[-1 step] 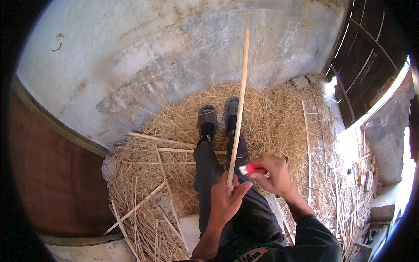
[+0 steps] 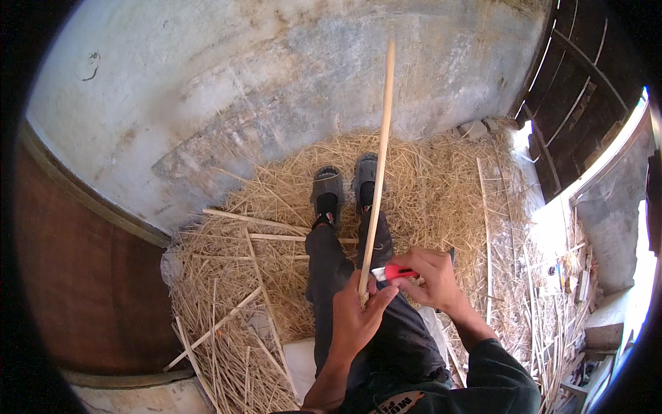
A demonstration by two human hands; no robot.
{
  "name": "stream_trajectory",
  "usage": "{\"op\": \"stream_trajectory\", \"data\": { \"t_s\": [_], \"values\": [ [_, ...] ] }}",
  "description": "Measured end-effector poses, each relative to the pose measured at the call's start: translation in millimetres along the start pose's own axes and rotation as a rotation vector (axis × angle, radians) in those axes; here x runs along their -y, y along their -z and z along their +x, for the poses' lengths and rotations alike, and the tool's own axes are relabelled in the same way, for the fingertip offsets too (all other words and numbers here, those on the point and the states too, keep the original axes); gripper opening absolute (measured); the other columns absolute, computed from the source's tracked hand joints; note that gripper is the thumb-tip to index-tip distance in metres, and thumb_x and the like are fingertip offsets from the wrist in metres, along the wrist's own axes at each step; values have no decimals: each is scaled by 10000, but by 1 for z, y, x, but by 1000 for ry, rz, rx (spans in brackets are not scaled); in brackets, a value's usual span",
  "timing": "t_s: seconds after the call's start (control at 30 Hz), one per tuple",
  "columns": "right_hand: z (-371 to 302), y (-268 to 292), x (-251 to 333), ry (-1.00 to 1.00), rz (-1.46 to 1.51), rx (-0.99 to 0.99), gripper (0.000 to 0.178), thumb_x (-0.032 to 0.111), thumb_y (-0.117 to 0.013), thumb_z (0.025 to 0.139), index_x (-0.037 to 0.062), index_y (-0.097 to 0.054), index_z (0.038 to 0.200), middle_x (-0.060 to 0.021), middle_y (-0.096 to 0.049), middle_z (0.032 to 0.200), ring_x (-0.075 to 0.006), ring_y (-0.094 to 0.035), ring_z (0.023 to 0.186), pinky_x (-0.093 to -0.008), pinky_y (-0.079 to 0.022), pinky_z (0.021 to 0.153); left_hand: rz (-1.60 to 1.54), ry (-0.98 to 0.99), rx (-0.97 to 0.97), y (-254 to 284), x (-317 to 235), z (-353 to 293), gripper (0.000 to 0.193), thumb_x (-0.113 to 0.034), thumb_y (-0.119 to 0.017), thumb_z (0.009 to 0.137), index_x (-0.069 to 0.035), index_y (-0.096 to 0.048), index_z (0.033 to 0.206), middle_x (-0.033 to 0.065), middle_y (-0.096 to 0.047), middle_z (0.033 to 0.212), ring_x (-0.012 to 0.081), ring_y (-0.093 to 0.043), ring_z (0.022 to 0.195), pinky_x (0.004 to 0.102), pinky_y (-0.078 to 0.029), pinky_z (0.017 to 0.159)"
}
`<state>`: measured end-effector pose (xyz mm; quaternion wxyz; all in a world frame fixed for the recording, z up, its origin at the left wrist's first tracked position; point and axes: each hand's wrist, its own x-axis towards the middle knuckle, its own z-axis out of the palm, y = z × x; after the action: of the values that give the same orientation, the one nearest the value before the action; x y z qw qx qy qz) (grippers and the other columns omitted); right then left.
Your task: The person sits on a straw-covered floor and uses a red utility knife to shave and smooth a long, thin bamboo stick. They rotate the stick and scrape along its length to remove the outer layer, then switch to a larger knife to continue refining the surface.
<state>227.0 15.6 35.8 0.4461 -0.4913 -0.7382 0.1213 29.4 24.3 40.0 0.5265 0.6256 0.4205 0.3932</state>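
My left hand [image 2: 357, 316] is closed round the lower end of a long, pale wooden strip [image 2: 379, 186]. The strip stands up from the fist, leaning slightly right and reaching far in front of the wall. In my right hand [image 2: 431, 279] I grip a red utility knife [image 2: 401, 271]. Its pale blade points left and lies close beside the strip, just above my left fingers; whether the edge touches the wood I cannot tell. Both hands are over my thighs, and the two thumbs are near each other.
Shavings [image 2: 434, 186] cover the floor round my dark shoes [image 2: 327, 183]. Several loose strips [image 2: 256, 221] lie on them, more in a heap at the lower left. A stained wall [image 2: 276, 83] rises ahead, a brown panel [image 2: 89, 276] stands left, and dark boards [image 2: 579, 83] stand at the right.
My right hand has shifted slightly toward me, bringing the knife blade lower and a little left, closer to the strip. My left hand and the strip look nearly unchanged.
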Motion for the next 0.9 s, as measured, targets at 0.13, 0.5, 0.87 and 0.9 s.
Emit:
{"op": "stream_trajectory", "data": {
  "t_s": [0.13, 0.5, 0.87, 0.9],
  "values": [
    [-3, -5, 4, 86, -80, -25, 354, 259, -842, 783, 98, -750, 1084, -34, -630, 782, -227, -658, 636, -356, -524, 546, 28, -18, 11, -3, -1, 0, 406, -408, -711, 1006, -17, -604, 986, -31, -522, 711, 44, -458, 668, 250, -375, 559],
    [-3, -3, 17, 47, -108, -103, 302, 218, -847, 799, 106, -779, 1071, -27, -657, 745, -211, -659, 603, -348, -529, 535, 316, -87, -84, -7, -13, -1, 395, -387, -618, 1051, -7, -583, 948, 213, -621, 702, 450, -666, 683, 445, -481, 543],
    [24, 37, -49, -483, -44, -678, 219, 177, -754, 942, 39, -781, 1110, -62, -755, 835, -90, -575, 647, -267, -447, 569, 289, 45, 101, -15, 19, -42, 318, -323, -650, 1037, -28, -587, 937, 180, -589, 651, 397, -643, 592, 430, -466, 524],
    [21, 36, -46, -432, -7, -695, 214, 177, -755, 933, 40, -780, 1096, -65, -754, 840, -100, -619, 662, -266, -465, 586, 271, 30, 69, -15, 17, -40, 324, -328, -660, 1031, -27, -582, 943, 175, -586, 658, 388, -642, 592, 427, -464, 526]
  ]
}}
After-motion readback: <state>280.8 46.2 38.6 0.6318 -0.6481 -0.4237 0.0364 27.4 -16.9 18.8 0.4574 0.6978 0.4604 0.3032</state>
